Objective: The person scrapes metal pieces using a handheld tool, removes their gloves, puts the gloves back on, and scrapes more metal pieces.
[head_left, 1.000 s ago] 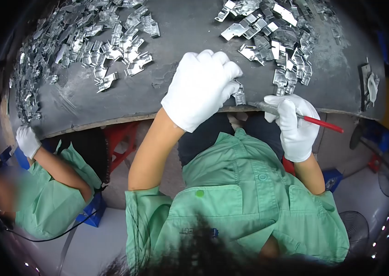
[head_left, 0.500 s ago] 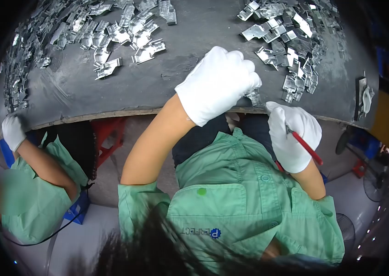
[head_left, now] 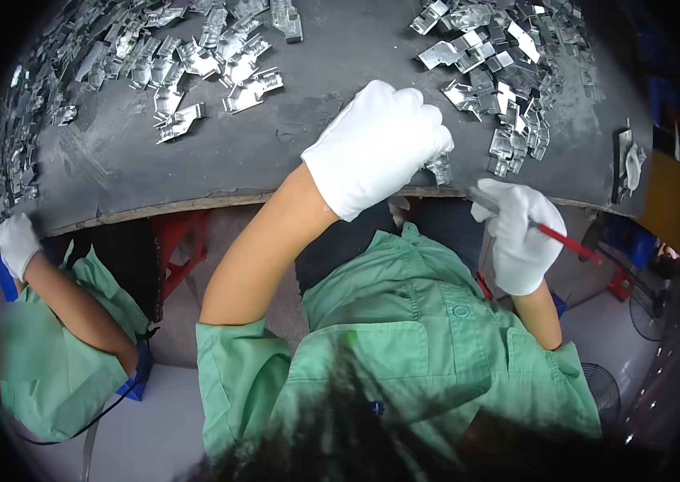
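Note:
My left hand (head_left: 380, 149), in a white glove, is closed at the table's front edge. A small bent sheet-metal clip (head_left: 439, 169) sticks out under its fingers. My right hand (head_left: 521, 233), also gloved in white, is closed just off the edge, to the right of the clip. Through its fingers runs a slim red-handled tool (head_left: 569, 243), the handle pointing out to the right. The tool's working end is hidden by the glove, so its exact kind does not show.
Shiny metal clips lie in a heap (head_left: 509, 88) at the right and a larger spread (head_left: 195, 60) at the left of the dark table (head_left: 308, 120). A co-worker's gloved hand (head_left: 18, 245) rests near the left edge. A fan (head_left: 649, 301) stands at the right.
My right hand has moved slightly away from the clip and turned, so the red handle now points further right. My left hand stays in place. The view has shifted slightly.

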The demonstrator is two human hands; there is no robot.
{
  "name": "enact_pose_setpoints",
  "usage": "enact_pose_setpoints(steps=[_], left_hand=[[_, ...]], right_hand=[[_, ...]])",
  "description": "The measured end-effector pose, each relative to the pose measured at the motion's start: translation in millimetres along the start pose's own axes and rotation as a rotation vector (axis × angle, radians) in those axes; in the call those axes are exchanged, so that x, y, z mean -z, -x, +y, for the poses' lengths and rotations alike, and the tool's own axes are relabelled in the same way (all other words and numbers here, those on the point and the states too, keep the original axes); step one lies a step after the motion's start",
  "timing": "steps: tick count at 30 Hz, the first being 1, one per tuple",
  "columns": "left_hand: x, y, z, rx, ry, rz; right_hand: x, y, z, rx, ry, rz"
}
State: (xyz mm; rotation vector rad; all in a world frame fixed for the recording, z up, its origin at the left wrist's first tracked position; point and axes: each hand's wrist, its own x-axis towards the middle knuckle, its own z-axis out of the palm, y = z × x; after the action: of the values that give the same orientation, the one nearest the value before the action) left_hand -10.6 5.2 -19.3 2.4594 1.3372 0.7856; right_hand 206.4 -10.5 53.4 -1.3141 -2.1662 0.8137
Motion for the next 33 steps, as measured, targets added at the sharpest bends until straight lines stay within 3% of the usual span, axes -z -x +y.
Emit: enact_pose_setpoints(steps=[4,8,9,10,12,13,16,19,22,26,27,28,30,31,33], left_hand=[[1,1,1,0.001,0.033,0.015],[0,1,1,0.004,0.01,0.012],[-1,0,0,0.003,0.013,0.015],[-2,0,0,0.0,0.016,0.019],[-1,2,3,-0.033,0.0,-0.005],[1,0,-1,-0.046,-0.02,-0.001],[-4,1,-3,-0.044,0.043,0.039],[-2,0,-2,-0.04,0.019,0.029],[-1,1,-1,-0.029,0.011,0.012],[-2,2,-1,-0.028,0.033,0.02],[-3,3,-1,-0.028,0.038,0.02],[-3,3,-1,-0.031,0.041,0.024],[-2,2,-3,-0.053,0.038,0.017],[-2,1,-4,-0.063,0.031,0.021],[-2,3,-1,-0.063,0.052,0.043]], right_hand=[[-11,1,0,0.36,0.476,0.077],[-13,-1,-10,0.247,0.421,-0.042],[-13,-2,-4,0.172,0.21,-0.018],[-18,0,-2,-0.193,-0.16,0.064],[-7,-20,3,-0.605,-0.548,0.064],[-1,-13,-6,-0.638,-0.383,0.115],[-4,2,-9,-0.454,-0.383,0.173],[-4,10,5,-0.233,-0.262,0.082],[-3,-1,2,0.27,0.258,0.057],[-14,0,-6,0.217,0.294,0.087],[-16,0,4,0.2,0.112,0.093],[-17,-5,-12,-0.366,-0.287,0.134],[-2,-15,8,-0.68,-0.559,0.02],[-7,-14,-8,-0.648,-0.442,0.197],[-7,-12,-9,-0.612,-0.526,0.172]])
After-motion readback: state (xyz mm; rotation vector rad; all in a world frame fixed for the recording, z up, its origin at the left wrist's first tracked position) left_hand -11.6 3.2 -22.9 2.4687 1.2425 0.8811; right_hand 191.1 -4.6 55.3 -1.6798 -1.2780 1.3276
